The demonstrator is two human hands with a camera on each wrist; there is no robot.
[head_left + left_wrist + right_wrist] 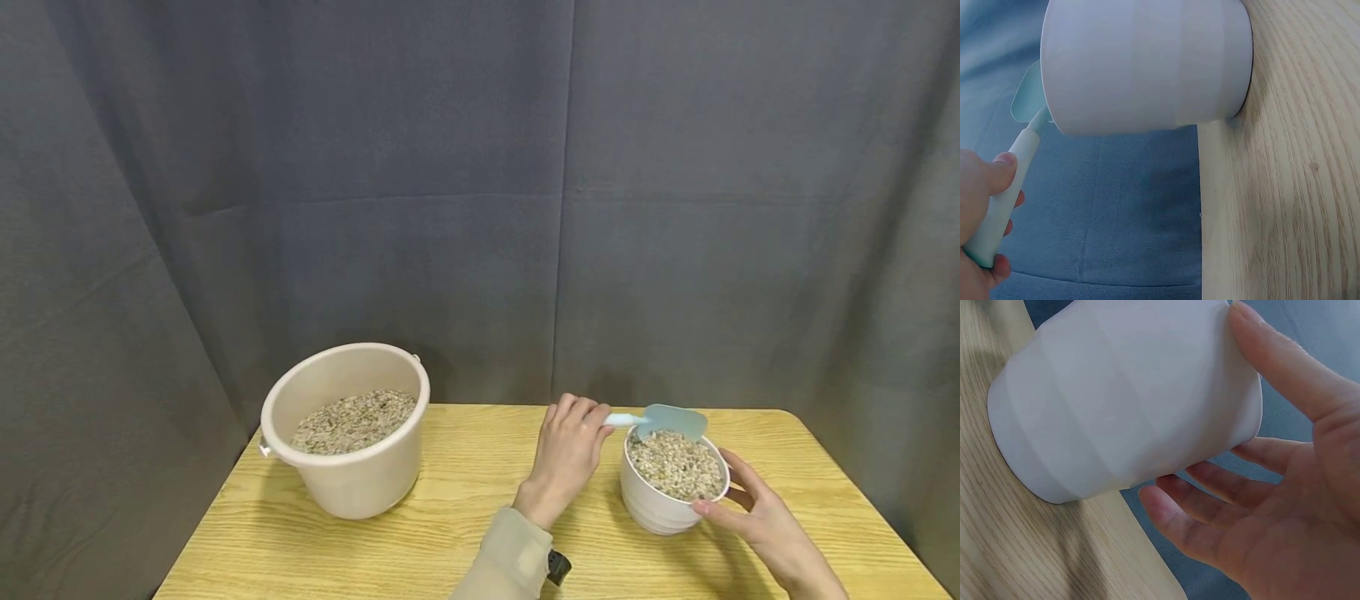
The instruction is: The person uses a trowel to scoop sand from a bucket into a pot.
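A white pot [660, 504] filled with grain stands on the wooden table [480, 492] at the right. My left hand [592, 421] grips the pale handle of a light blue scoop [667, 419], whose blade hovers over the pot's far rim. From the left wrist, the scoop [1007, 194] sits in my left hand [985, 187] beside the pot [1147, 62]. My right hand [738, 500] cups the pot's right side. In the right wrist view my right hand [1260, 487] has its thumb lying against the pot [1122, 400], while the fingers curve round with a small gap.
A beige bucket [352, 475], part full of the same grain, stands at the table's left. A dark grey curtain [480, 208] hangs behind the table. The table's right edge [862, 500] lies close to my right hand.
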